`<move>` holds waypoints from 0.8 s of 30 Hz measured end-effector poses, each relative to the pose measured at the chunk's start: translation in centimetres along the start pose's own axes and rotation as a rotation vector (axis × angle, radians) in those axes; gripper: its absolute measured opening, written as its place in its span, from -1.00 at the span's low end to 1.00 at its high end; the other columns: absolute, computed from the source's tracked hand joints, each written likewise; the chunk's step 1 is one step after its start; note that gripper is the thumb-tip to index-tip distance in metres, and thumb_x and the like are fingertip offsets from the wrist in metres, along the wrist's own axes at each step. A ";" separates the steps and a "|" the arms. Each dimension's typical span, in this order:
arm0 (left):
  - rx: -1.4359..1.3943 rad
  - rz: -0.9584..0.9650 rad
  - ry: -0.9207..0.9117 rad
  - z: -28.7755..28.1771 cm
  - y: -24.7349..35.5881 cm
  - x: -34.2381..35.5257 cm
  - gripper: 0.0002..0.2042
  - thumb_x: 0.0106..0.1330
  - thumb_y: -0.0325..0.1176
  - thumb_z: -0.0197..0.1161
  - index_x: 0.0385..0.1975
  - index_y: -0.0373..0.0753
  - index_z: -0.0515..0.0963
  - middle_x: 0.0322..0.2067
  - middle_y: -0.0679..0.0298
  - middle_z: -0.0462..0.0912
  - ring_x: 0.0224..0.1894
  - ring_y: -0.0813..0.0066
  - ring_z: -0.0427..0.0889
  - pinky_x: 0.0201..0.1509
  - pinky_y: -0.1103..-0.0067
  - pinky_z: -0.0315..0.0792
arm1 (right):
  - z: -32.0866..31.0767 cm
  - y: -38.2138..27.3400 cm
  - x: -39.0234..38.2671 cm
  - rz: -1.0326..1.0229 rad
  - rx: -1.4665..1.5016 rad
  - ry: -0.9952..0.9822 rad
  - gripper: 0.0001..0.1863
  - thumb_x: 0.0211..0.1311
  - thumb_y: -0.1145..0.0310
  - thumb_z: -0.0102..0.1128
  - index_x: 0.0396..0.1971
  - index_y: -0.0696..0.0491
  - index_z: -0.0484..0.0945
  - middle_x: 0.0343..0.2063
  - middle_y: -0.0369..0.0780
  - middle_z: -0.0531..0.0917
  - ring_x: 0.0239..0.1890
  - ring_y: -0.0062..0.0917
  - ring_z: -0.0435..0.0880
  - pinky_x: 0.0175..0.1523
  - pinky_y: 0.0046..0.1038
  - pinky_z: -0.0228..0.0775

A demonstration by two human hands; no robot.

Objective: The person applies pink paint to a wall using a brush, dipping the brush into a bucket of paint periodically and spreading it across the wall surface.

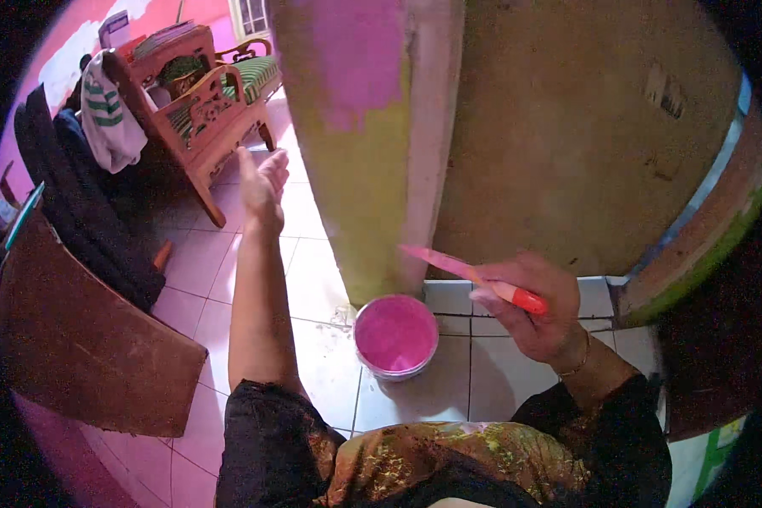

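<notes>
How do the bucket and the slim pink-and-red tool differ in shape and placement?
The bucket is round and wide; the tool is long and narrow. The bucket stands on the tiled floor; the tool is in the right hand. Both show pink.

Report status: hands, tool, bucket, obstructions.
Right hand holding tool; left hand open, empty. Bucket upright by pillar, pink inside. Nothing visible between tool and bucket.
</notes>
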State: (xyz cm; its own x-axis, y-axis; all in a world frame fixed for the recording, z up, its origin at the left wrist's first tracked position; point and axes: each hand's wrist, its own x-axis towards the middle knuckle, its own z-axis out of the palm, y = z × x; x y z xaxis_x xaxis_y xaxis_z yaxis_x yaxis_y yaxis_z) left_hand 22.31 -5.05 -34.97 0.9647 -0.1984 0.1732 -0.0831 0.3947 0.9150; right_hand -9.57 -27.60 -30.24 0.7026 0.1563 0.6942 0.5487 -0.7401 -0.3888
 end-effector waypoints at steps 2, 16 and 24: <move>0.015 -0.017 -0.044 -0.5 -0.5 -0.1 -0.03 0.21 0.38 -0.57 0.19 -0.59 0.04 0.25 -0.16 0.06 0.34 0.12 0.01 0.39 0.44 -0.19 | 1.8 -0.2 2.1 -0.065 0.022 -0.047 -0.83 0.07 0.43 0.24 -0.31 0.12 0.56 -0.43 -0.13 0.62 -0.46 -0.42 0.57 -0.33 -0.45 0.36; -0.073 -0.031 -0.078 -4.9 1.5 0.2 -0.06 0.21 0.37 -0.53 0.19 -0.52 0.12 0.25 -0.11 0.11 0.35 0.15 0.00 0.38 0.37 -0.28 | 2.6 2.6 18.2 -0.267 0.266 0.001 -0.91 0.20 0.49 0.12 -0.31 0.14 0.49 -0.34 -0.28 0.57 -0.26 -0.60 0.55 -0.18 -0.51 0.45; -0.108 -0.046 -0.053 -4.3 2.2 -0.4 -0.07 0.22 0.36 -0.51 0.18 -0.52 0.14 0.24 -0.12 0.13 0.33 0.07 0.02 0.38 0.34 -0.27 | -0.2 -3.5 22.9 -0.907 -0.316 0.460 -0.90 0.13 0.51 0.16 -0.32 0.09 0.56 -0.47 -0.24 0.62 -0.55 -0.60 0.57 -0.38 -0.58 0.55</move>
State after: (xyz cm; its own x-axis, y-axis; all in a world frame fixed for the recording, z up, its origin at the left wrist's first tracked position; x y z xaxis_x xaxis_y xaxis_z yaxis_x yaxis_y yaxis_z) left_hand 22.84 -0.26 -34.54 0.9520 -0.2645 0.1539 -0.0094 0.4776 0.8785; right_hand 4.52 -21.56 -12.89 -0.1851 0.5211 0.8332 0.5919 -0.6176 0.5179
